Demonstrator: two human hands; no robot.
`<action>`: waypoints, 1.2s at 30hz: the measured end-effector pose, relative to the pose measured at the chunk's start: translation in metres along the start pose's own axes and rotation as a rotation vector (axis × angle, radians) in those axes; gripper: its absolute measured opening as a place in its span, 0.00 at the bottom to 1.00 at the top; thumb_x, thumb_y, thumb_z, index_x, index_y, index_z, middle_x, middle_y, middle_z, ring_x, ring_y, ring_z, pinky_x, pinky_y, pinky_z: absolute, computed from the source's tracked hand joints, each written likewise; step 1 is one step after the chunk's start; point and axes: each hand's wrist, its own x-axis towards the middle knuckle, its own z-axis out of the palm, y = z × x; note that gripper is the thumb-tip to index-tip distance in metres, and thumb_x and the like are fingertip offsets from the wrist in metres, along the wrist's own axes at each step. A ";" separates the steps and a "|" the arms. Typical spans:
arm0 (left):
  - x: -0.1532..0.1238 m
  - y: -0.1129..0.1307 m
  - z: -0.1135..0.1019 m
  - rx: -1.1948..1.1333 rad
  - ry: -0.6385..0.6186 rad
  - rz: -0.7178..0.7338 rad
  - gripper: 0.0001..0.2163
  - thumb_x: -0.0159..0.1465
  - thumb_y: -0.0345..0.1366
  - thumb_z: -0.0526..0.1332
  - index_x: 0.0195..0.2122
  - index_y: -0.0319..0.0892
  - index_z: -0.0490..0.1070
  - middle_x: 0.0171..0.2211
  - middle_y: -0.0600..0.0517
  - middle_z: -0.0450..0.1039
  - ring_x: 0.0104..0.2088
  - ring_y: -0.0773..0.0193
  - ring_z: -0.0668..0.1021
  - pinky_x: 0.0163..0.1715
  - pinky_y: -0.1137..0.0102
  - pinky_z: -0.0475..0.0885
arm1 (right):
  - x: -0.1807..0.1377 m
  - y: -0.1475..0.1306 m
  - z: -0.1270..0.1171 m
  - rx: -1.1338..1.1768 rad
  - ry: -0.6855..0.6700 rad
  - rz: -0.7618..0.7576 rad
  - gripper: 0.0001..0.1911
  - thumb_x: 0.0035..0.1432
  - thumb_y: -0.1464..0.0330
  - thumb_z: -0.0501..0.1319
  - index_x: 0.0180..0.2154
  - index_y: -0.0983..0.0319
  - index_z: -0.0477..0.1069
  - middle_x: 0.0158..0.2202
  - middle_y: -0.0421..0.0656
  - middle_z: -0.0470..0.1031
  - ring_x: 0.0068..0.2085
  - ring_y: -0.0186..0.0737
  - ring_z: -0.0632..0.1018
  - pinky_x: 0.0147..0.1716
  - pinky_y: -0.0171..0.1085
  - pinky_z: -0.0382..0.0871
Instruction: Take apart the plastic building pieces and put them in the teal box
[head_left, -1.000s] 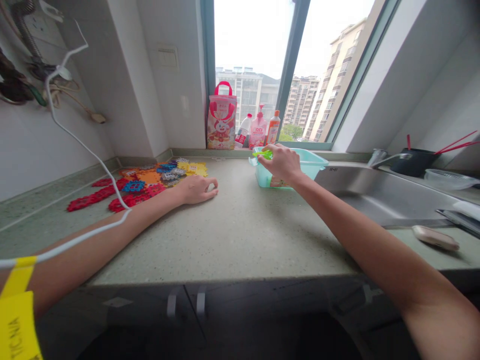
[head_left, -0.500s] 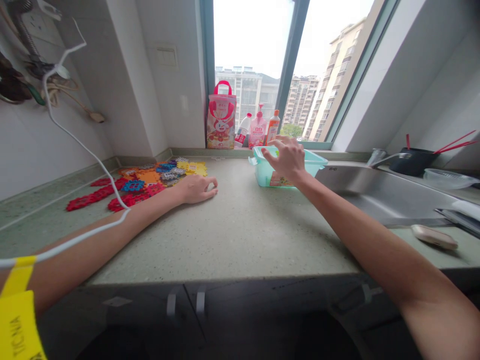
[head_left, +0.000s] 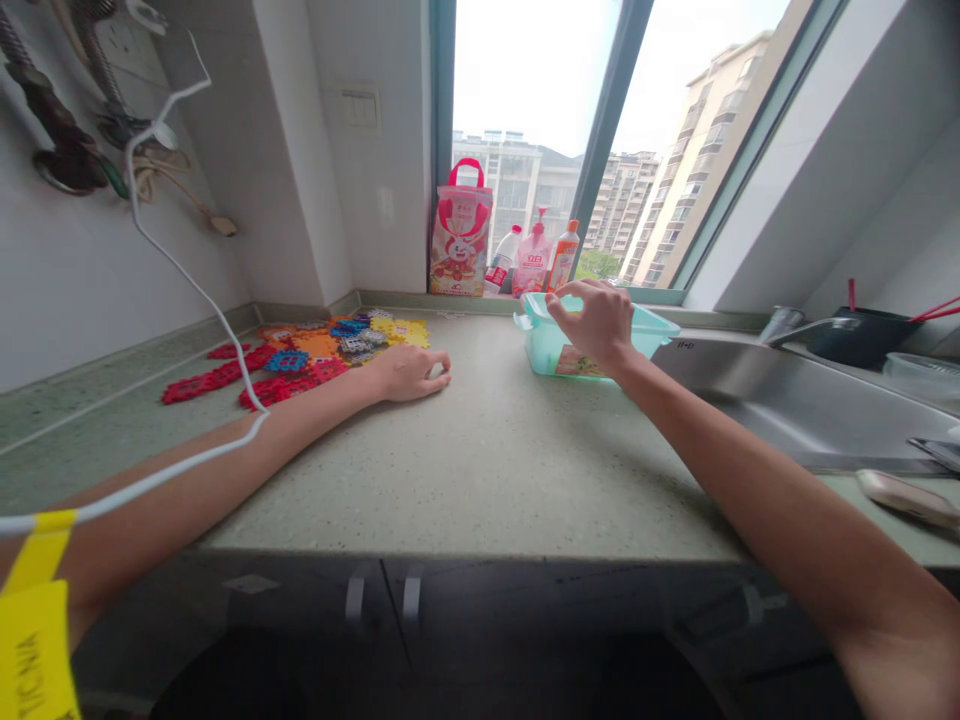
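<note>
Light lattice pieces at eleven o'clock, tub at one

Taking twelve as straight ahead, you have a heap of flat, red, orange, blue, grey and yellow plastic lattice pieces point(head_left: 315, 345) on the grey-green speckled counter point(head_left: 480, 480) toward eleven o'clock. Your left hand point(head_left: 405, 373) rests just beside them, fingers loosely curled around nothing. Your right hand point(head_left: 604, 320) is over the pale turquoise, rectangular plastic tub point(head_left: 544, 345) at one o'clock, fingers parted, no piece visible in it.

Expect the pieces to be very light and fairly stiff, hardly fragile, with notched edges that may snag on neighbours. Pinch one by opposite edges, or hook a fingertip into an opening; avoid pressing it flat. The tub should be light, slightly flexible and apt to slide; hold it by opposite rims. Mind the white cable point(head_left: 112, 500) across your left forearm.
</note>
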 end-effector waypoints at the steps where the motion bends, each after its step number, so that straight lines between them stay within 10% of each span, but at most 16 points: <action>1: 0.000 0.000 0.000 0.001 -0.001 0.000 0.18 0.71 0.50 0.55 0.52 0.46 0.77 0.30 0.51 0.80 0.30 0.59 0.80 0.32 0.68 0.65 | 0.000 0.001 0.001 -0.001 0.006 -0.004 0.20 0.70 0.53 0.56 0.43 0.57 0.82 0.50 0.50 0.83 0.52 0.58 0.79 0.58 0.56 0.65; 7: 0.000 0.000 0.000 -0.008 -0.007 0.004 0.18 0.71 0.50 0.56 0.52 0.46 0.77 0.30 0.52 0.80 0.29 0.59 0.79 0.32 0.68 0.65 | -0.007 -0.001 0.005 -0.009 -0.028 -0.180 0.17 0.70 0.60 0.55 0.44 0.54 0.82 0.52 0.47 0.82 0.57 0.59 0.74 0.61 0.61 0.58; 15: 0.000 0.002 -0.002 0.000 -0.004 -0.002 0.17 0.72 0.50 0.56 0.52 0.47 0.77 0.30 0.52 0.80 0.30 0.58 0.79 0.32 0.68 0.64 | -0.051 -0.043 0.038 0.218 -0.404 -0.760 0.12 0.69 0.67 0.59 0.44 0.55 0.82 0.59 0.46 0.80 0.57 0.53 0.75 0.59 0.56 0.64; 36: 0.000 0.003 -0.002 -0.005 -0.002 -0.002 0.17 0.72 0.50 0.56 0.52 0.47 0.76 0.30 0.52 0.80 0.31 0.59 0.79 0.32 0.69 0.63 | -0.059 -0.041 0.055 0.323 -0.545 -0.726 0.18 0.76 0.59 0.55 0.57 0.57 0.78 0.56 0.52 0.80 0.55 0.50 0.80 0.57 0.53 0.73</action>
